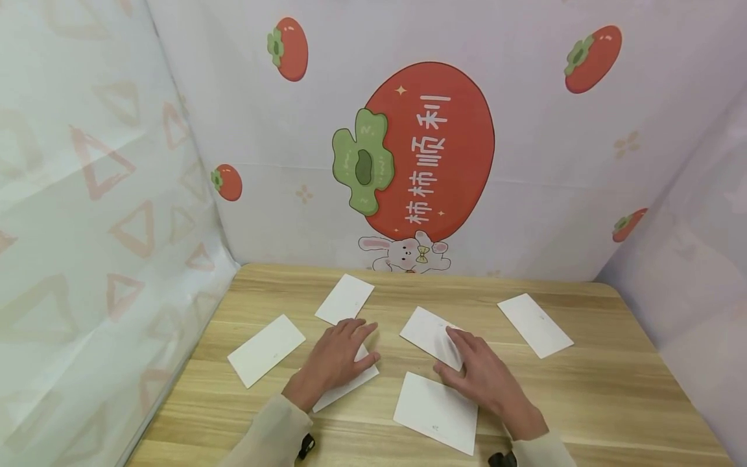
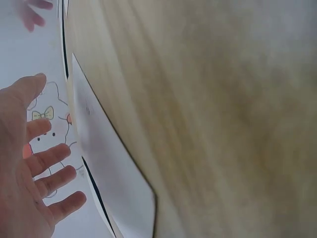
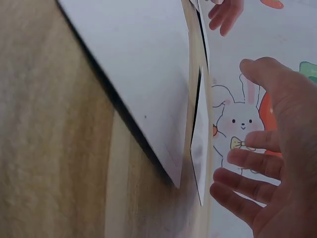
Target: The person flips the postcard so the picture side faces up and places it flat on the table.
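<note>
While left hand [image 1: 334, 359] floats above white card [image 1: 355, 389], its fingers are loosely spread, slightly bent, gripping nothing. Right hand [image 1: 489, 376]: opened similarly, thumb apart, also empty, floating near farther card [image 1: 428, 332] and wider nearer card [image 1: 436, 415]; fingertips hide part of farther one. All cards lie flat on wooden table [image 1: 607, 395].
</note>
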The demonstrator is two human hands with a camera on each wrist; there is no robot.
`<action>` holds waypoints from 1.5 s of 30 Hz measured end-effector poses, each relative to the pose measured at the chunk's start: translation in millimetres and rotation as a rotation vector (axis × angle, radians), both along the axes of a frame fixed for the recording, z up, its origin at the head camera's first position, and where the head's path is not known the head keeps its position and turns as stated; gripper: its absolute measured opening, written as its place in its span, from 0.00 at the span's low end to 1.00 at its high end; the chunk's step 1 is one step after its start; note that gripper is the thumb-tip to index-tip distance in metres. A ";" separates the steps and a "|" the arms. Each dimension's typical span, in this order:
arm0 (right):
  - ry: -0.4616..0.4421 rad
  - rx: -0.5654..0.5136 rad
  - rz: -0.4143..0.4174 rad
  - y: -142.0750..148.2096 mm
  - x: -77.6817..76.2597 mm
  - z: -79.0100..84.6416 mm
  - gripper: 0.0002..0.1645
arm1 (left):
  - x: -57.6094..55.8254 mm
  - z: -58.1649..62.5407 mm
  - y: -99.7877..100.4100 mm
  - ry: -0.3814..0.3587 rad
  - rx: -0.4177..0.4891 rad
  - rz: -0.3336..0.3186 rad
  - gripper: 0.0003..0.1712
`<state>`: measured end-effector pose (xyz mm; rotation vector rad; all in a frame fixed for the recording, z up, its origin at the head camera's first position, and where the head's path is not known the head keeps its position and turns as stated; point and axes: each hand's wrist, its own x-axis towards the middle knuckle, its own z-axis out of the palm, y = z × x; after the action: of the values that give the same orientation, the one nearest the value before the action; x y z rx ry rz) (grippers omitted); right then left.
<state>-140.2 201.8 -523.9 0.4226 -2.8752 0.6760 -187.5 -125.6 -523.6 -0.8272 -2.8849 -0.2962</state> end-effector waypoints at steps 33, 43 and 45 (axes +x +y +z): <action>0.092 0.130 0.052 -9.5 40.8 1.5 0.40 | 32.0 5.5 23.6 0.003 -0.077 -0.254 0.32; 0.064 0.148 0.059 -6.6 59.3 -1.3 0.44 | 41.0 4.1 27.0 -0.003 -0.117 -0.353 0.37; 0.090 0.155 0.072 -5.6 62.6 -3.3 0.45 | 43.0 3.9 27.7 -0.004 -0.138 -0.370 0.39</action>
<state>-77.6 196.2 -527.2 0.5652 -2.8488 0.4338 -144.5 -97.9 -519.8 -1.3872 -2.7640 -0.1331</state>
